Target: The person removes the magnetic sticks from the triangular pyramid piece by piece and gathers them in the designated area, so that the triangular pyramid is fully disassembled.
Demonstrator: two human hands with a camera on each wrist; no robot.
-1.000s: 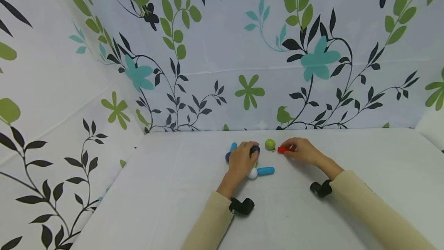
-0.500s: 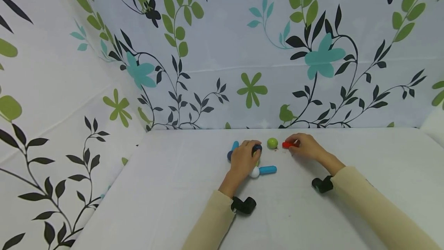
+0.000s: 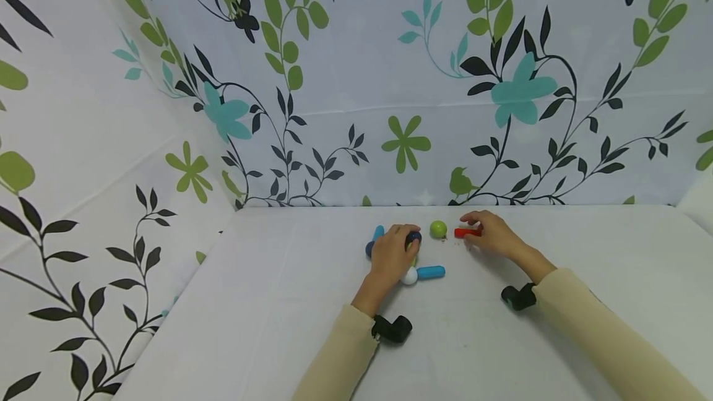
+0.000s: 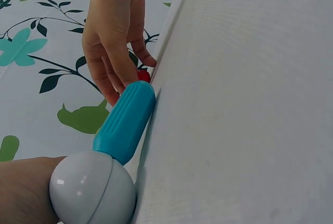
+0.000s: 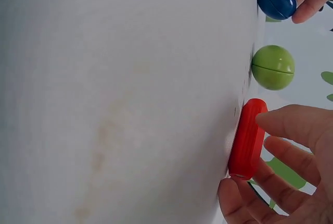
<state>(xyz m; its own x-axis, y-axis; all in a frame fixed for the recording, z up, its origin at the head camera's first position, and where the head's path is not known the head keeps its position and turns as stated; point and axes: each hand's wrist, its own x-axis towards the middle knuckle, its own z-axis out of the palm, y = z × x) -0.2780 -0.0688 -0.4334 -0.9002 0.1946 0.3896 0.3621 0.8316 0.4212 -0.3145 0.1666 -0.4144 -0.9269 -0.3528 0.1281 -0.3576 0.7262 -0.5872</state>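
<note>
My left hand (image 3: pixel 392 255) grips a dark blue ball (image 3: pixel 413 237) of a small joined cluster of balls and rods. A blue rod (image 3: pixel 431 273) sticks out to the right from the white ball (image 3: pixel 409 276); both loom large in the left wrist view. Part of the cluster is hidden under that hand. On the table lies a red ribbed rod (image 5: pixel 246 140). My right hand (image 3: pixel 491 234) is over its right end, thumb touching it, the other fingers loosely spread behind. Between the hands rests a lime green ball (image 3: pixel 438 229), apart from the red rod.
A white cloth covers the table (image 3: pixel 278 308), whose back edge runs close behind the pieces. Leaf-patterned fabric (image 3: pixel 345 79) hangs behind and on the left. Black wrist cameras (image 3: pixel 393 329) sit at both cuffs.
The red rod has shifted slightly right, away from the green ball. My right fingers have loosened and lifted off it. The left hand keeps its grip; the head view has tilted a little.
</note>
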